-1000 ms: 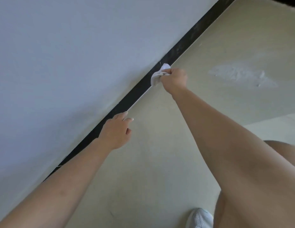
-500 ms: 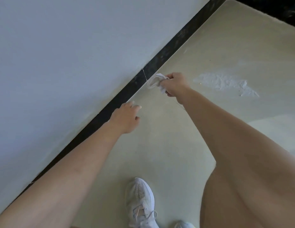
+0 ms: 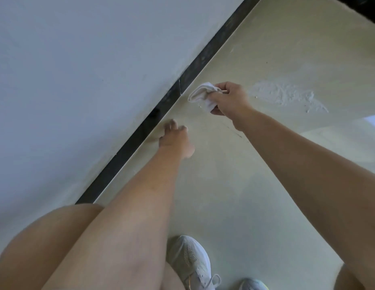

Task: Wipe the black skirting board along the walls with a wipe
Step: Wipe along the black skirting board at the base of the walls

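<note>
1. Hand state. I read the right hand (image 3: 231,100) as closed round a bunched white wipe (image 3: 201,96), with fingers and thumb curled on it. The left hand (image 3: 175,139) is motion-blurred. Its fingers look loosely extended toward the floor (image 3: 245,185) at the foot of the board, and it holds nothing.
2. Location. The black skirting board (image 3: 203,57) sits where the pale wall (image 3: 77,80) meets the floor. The wipe is over the floor just beside the board, near a vertical seam (image 3: 179,87) in it. I judge that the wipe is not touching the board face.
3. Orientation. In the head view the board's long axis runs diagonally from lower left to upper right. Its face points out into the room, toward the person. The wipe's free folded end points at the board.
4. Fault 1: missed section. The wipe is off the face, so making contact further along the axis would leave an unwiped gap around the seam.
5. Fault 2: snag. The seam edge may catch the wipe during a stroke along the board.
6. Fault 3: contamination. A rough white patch (image 3: 287,95) lies on the floor near the right hand, on the side away from the board. A wipe dragged across the floor could pick up grit and smear it on the black face.
7. Fault 4: weak contact. A tightly bunched wipe presents little surface, so the stroke may skip the board's top edge.
</note>
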Action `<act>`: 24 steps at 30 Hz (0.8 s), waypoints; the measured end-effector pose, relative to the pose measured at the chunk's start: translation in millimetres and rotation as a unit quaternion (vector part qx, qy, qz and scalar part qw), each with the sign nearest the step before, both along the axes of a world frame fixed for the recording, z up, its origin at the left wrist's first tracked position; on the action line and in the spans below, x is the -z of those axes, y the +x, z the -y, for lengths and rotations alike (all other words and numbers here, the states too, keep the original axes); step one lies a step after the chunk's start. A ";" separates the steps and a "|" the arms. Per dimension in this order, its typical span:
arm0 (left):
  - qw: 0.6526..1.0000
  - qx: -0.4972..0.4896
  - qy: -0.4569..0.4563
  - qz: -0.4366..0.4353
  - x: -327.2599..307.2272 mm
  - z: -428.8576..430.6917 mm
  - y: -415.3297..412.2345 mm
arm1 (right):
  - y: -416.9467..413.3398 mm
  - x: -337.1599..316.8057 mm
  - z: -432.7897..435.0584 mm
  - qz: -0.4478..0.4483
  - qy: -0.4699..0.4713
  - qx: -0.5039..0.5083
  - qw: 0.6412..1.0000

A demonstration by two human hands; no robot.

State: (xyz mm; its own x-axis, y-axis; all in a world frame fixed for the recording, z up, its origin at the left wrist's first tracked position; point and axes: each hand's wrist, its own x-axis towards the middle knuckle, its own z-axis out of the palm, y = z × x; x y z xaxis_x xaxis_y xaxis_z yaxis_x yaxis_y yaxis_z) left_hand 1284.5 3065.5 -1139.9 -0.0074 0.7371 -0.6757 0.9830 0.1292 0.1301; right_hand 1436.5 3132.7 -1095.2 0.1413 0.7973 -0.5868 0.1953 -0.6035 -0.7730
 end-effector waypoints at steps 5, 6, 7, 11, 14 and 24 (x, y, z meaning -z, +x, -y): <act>0.999 0.001 0.039 -0.011 -1.0 -5.8 0.8 | 6.8 -6.5 -16.7 -0.044 -0.016 0.027 0.999; 0.998 0.004 0.064 -0.011 0.8 -2.3 -0.2 | 6.9 -1.0 -16.0 -0.062 -0.028 0.019 0.997; 0.996 0.012 0.083 -0.013 2.7 2.6 -1.3 | 4.2 4.3 -14.1 -0.084 -0.038 0.006 0.996; 0.986 0.026 0.162 -0.014 18.2 13.2 -10.7 | -21.2 24.2 -7.1 -0.204 -0.065 -0.042 0.976; 0.973 0.023 0.230 0.005 33.6 24.8 -21.1 | -40.6 35.4 1.0 -0.320 -0.084 -0.075 0.941; 0.957 -0.064 0.284 0.003 47.0 33.9 -6.0 | -32.4 56.8 -53.8 -0.311 -0.040 0.001 0.950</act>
State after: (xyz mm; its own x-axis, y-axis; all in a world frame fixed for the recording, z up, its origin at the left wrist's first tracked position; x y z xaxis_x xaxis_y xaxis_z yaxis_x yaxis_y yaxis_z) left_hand 1278.4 3031.6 -1186.9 -0.1200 0.9786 -0.1673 0.9627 0.1558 0.2210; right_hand 1404.1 3186.4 -1152.0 -0.2507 0.7462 -0.6167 -0.2857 -0.6657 -0.6893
